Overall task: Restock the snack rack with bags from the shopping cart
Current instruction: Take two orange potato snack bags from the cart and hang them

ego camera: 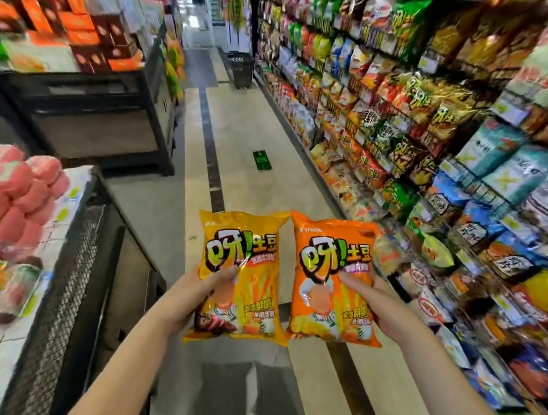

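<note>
The left hand (186, 294) is gripping a yellow bag (240, 277). The right hand (384, 304) is gripping an orange bag (332, 280) just beside it, the snack rack (424, 135) standing to its right.

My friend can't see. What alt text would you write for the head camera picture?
A person holds up two snack bags in a shop aisle: a yellow bag in the left hand, an orange bag in the right hand. A rack full of snacks runs along the right.
</note>
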`<state>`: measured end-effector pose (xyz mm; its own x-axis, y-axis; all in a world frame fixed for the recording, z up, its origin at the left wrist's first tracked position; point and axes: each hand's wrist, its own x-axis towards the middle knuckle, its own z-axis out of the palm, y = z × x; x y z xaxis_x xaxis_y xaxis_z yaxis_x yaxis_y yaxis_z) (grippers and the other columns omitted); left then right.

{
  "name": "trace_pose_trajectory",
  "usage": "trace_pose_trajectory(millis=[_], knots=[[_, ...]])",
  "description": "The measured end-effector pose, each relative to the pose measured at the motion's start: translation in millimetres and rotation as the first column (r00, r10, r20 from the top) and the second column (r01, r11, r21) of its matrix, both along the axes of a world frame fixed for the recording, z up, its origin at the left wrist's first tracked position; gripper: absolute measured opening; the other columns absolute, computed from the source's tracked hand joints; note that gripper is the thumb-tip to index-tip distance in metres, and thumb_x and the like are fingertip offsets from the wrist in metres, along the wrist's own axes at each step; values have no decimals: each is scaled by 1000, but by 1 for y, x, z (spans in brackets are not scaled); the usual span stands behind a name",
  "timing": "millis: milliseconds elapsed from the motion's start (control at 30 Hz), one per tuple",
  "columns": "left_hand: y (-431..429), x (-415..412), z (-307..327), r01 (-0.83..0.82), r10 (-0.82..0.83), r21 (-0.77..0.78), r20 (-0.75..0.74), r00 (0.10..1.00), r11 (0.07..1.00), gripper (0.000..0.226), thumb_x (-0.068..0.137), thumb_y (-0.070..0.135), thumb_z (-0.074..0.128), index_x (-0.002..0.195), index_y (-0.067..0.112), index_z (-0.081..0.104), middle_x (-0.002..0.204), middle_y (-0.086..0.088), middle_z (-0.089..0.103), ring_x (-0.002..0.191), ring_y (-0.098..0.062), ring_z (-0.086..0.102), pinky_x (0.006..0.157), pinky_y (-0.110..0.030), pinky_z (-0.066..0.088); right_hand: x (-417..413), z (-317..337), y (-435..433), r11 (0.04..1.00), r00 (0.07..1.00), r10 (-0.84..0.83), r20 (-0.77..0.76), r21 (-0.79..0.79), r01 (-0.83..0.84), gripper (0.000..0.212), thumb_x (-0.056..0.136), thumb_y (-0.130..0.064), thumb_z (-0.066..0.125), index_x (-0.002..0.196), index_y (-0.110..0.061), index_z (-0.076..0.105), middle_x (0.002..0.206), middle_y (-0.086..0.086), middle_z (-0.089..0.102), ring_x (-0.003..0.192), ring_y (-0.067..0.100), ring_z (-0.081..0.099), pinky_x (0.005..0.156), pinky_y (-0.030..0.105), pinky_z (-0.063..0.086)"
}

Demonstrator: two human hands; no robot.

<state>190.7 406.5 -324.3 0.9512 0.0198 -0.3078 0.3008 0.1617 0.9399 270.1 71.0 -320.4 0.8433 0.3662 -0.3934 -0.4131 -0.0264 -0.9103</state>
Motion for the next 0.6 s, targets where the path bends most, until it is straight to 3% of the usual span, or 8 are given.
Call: trace_pose_trajectory(millis=[133, 233, 333, 433, 500, 600], knots=[[30, 65, 10, 16, -16, 11, 1, 1000, 1000, 51, 89, 36, 72, 136, 22, 59, 124, -7, 75, 112, -34, 72, 100, -53, 54, 58, 10, 27, 1000, 1000, -23, 19, -8, 23, 59, 77, -39, 81, 130, -25, 59, 114, 9, 77, 103, 29, 75, 90, 44, 58], [51, 109, 10, 21, -21, 37, 1, 1000, 999, 64, 81, 55, 81, 136, 29, 60, 126, -3, 74, 114, -31, 72, 106, -58, 50, 101, 12, 46, 1000, 998, -18, 54, -16, 19, 96, 45, -59, 97, 129, -28, 61, 115, 8, 77, 103, 29, 75, 88, 44, 59], [64, 152, 10, 54, -54, 37, 0, 999, 998, 73, 75, 57, 82, 138, 27, 60, 128, -8, 73, 115, -35, 71, 106, -60, 50, 147, 5, 60, 1000, 996, -24, 81, 5, 24, 94, 43, -59, 97, 125, -30, 62, 111, 6, 78, 98, 27, 76, 77, 37, 62], [78, 198, 4, 37, -37, 52, -14, 999, 998, 73, 77, 58, 82, 139, 27, 59, 130, -8, 72, 117, -36, 70, 108, -61, 48, 198, -2, 75, 1000, 996, -24, 83, 14, 23, 104, 32, -65, 97, 123, -32, 62, 111, 5, 78, 99, 27, 76, 80, 40, 60], [87, 234, 1, 29, -28, 74, -19, 999, 997, 71, 78, 58, 81, 138, 28, 60, 130, -7, 72, 117, -36, 70, 108, -63, 47, 234, -3, 88, 1000, 997, -11, 79, 21, 9, 95, 39, -63, 97, 122, -33, 61, 109, 3, 79, 97, 25, 77, 76, 36, 61], [95, 291, 3, 30, -28, 80, -24, 999, 996, 73, 77, 56, 81, 139, 26, 57, 129, -8, 72, 115, -35, 71, 106, -61, 49, 295, -7, 95, 998, 997, -34, 69, 47, 30, 50, 74, -40, 82, 119, -34, 61, 105, -1, 80, 94, 21, 77, 74, 33, 61]])
